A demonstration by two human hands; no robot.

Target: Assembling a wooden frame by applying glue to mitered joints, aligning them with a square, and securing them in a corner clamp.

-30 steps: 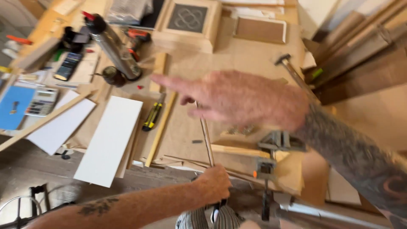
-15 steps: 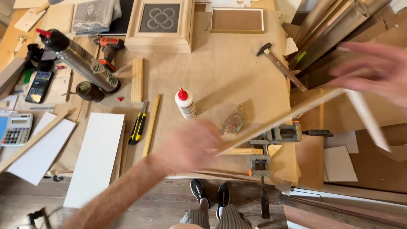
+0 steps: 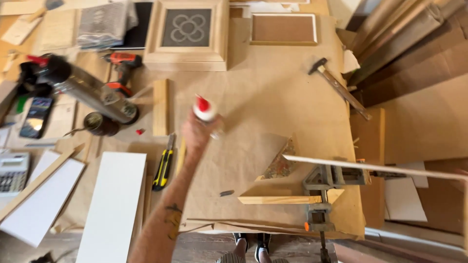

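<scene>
A workbench covered in brown paper (image 3: 273, 97): the left hand (image 3: 197, 131), reaching toward twelve o'clock from the bench's near edge, is wrapped around a white glue bottle (image 3: 207, 113) with a red cap, near the centre of the bench. The right hand is almost wholly out of view at three o'clock, so its grip cannot be told; a long thin wooden strip (image 3: 370, 168) runs in from that side, above the corner clamp (image 3: 324, 180). At nine o'clock of the bottle stands a short wooden block (image 3: 160, 107), with a yellow utility knife (image 3: 163, 170) at seven o'clock and a hammer (image 3: 336, 85) at two o'clock. The bottle looks light, squeezable plastic, likely smooth, so best gripped round its body, below the cap. The strip looks slender, likely to flex and snap if held only by one end.
</scene>
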